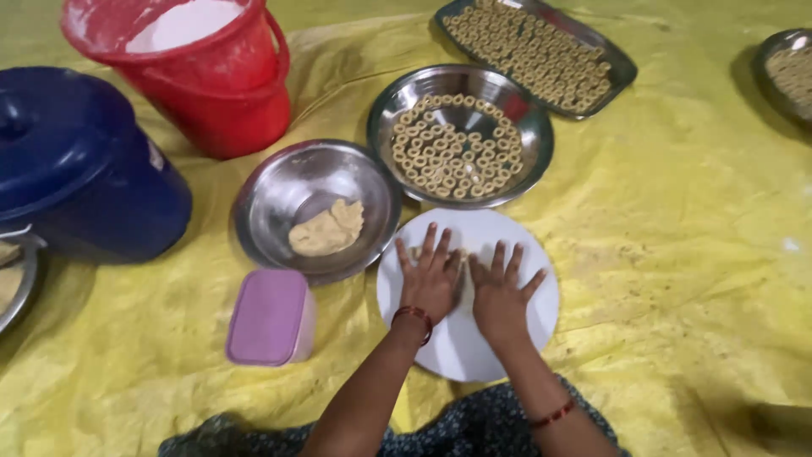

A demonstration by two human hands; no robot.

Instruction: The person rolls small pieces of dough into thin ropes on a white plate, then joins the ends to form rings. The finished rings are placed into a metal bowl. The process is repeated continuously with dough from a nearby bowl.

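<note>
1. A crumpled yellow plastic sheet [677,254] is spread over the whole floor area and carries everything seen.
2. A dark blue lidded plastic drum [76,169] is set at the sheet's left edge, with part of a metal rim [21,279] seen just below it.
3. A red plastic bucket [211,85], dusted white and filled with white flour, is tilted at the top left.
4. A rectangular steel tray [609,51] packed with small dough rings is placed at the top edge; a second steel dish [782,72] is cut off at the top right corner.
5. A round steel bowl [529,140] holding many pale dough rings is set near the middle.
6. Another shiny steel bowl [279,195], holding a soft lump of beige dough [326,230], is placed to its left.
7. A round white board [507,338] is laid toward the sheet's near edge, just below both bowls.
8. A small lilac lidded plastic box [269,317] is set left of the board.
9. The left hand [430,283] and right hand [501,296] are laid flat side by side on the board, fingers spread, pressed down on a strip of dough [465,279] that is mostly hidden beneath them.
</note>
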